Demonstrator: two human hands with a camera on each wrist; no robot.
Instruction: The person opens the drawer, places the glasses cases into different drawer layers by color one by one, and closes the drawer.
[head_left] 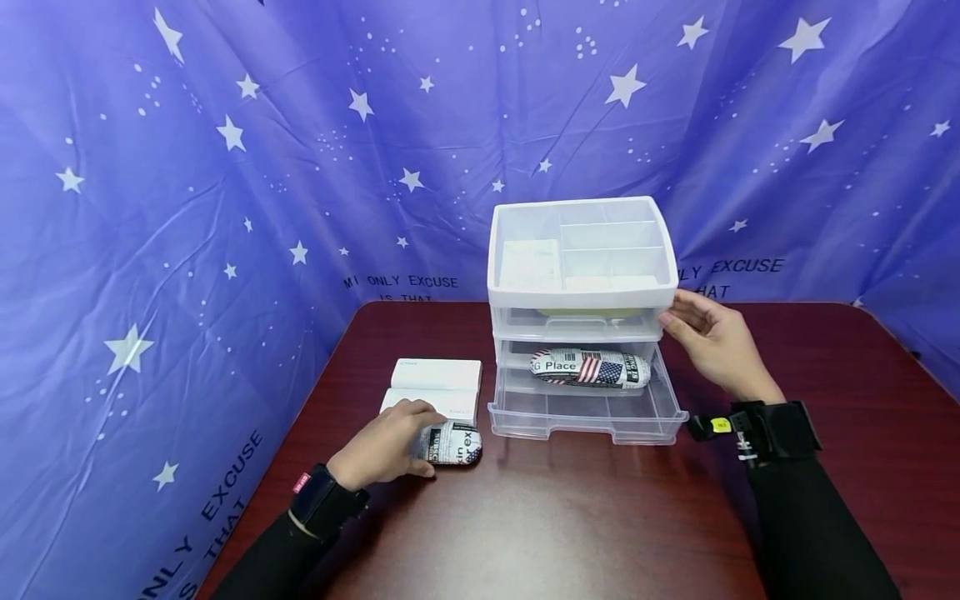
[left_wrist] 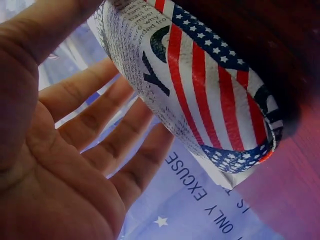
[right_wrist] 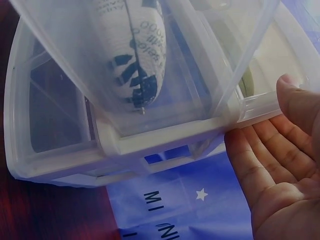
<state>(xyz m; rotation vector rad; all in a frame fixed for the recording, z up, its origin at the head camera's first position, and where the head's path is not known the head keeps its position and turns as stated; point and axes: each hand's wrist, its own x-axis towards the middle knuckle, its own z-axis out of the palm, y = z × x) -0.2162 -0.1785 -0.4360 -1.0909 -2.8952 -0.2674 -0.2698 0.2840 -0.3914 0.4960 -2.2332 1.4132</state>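
Observation:
My left hand (head_left: 393,446) holds a glasses case (head_left: 452,443) with newsprint and flag patterns, low over the table's left side. In the left wrist view the case (left_wrist: 210,95) lies between the thumb and the fingers. At the right side of a clear plastic drawer unit (head_left: 583,298), my right hand (head_left: 716,346) touches the wall near the upper drawer, thumb by the front corner. The lower drawer (head_left: 588,421) is pulled out. A second glasses case (head_left: 590,368) of the same print lies in it; the right wrist view shows this case (right_wrist: 132,55) through the plastic.
An open white box or booklet (head_left: 437,375) lies left of the drawer unit, just beyond my left hand. The unit's white top tray (head_left: 618,236) is divided into compartments. The dark red table (head_left: 570,517) meets a blue star-print curtain (head_left: 450,150) behind and at the left.

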